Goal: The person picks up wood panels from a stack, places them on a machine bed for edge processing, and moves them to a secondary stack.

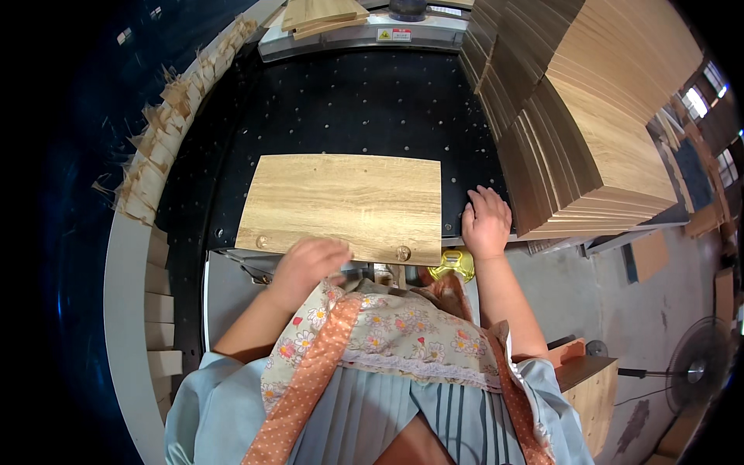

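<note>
Wood panel (341, 205) under both hands (310, 263)

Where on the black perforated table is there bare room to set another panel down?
Free: the black table beyond the wood panel, up to the grey machine. Crowded: the stacked boards at right, by the right hand; left hand on the panel's near edge.

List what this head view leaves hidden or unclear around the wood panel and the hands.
- Left hand: motion-blurred, so its grip on the wood panel is unclear.
- Yellow object: mostly hidden behind the right hand and wrist.
- Stacked boards: the picture's top edge cuts them off.
</note>
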A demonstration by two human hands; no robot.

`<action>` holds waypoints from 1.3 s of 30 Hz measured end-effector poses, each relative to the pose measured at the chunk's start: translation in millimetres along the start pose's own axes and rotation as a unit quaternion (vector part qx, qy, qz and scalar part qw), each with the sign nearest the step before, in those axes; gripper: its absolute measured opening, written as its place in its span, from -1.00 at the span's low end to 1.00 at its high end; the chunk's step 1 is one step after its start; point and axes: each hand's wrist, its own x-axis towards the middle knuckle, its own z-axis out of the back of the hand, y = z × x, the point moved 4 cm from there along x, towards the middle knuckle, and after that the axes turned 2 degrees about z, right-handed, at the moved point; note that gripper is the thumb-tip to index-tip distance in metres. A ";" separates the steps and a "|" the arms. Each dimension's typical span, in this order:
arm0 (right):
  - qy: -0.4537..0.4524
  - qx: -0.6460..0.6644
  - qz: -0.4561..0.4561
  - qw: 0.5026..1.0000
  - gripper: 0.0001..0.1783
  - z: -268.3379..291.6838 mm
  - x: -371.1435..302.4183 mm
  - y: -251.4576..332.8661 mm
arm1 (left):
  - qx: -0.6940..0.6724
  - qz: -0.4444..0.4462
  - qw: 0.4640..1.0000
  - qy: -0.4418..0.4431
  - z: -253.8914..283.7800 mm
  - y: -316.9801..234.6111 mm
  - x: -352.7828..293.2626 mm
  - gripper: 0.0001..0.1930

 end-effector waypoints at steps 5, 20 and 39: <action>0.009 -0.003 0.005 1.000 -0.72 2.5 2.2 4.8 | -0.497 0.297 0.815 0.005 -82.7 20.3 -60.3 -0.64; 0.034 0.002 0.005 0.999 -0.69 -0.2 1.6 0.1 | -0.751 0.359 0.456 -0.315 -85.7 43.8 -73.3 -0.54; 0.032 -0.010 0.024 0.999 -0.70 -2.2 -0.6 -2.2 | -0.786 0.172 0.548 -0.228 11.3 54.3 -21.7 -0.37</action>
